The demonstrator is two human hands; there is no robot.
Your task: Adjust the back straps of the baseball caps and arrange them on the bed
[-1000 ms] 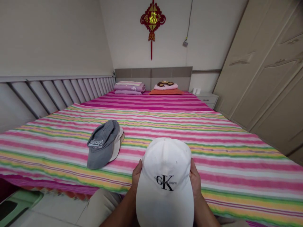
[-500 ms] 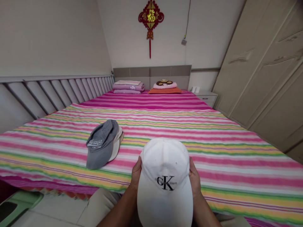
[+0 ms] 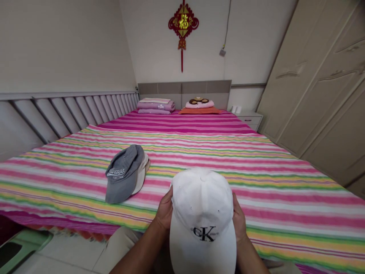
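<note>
So the white fabric baseball cap with black lettering [image 3: 203, 201] is up in front of the person, at the near edge of the striped cotton-looking bedspread [image 3: 270, 198]. Left hand [image 3: 164, 208] and right hand [image 3: 239, 220] are partly closed on its sides; most fingers are hidden, so can't tell how tightly. Looks like the holding-and-handling step to me. Any next move calls for even, light support on both sides, crown uncrushed.

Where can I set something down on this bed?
The striped cover is bare right of your right hand, and between the gray cap and magenta sheet. Crowded: the white cap between that hand and your left hand, and the paler cap against the gray.
</note>
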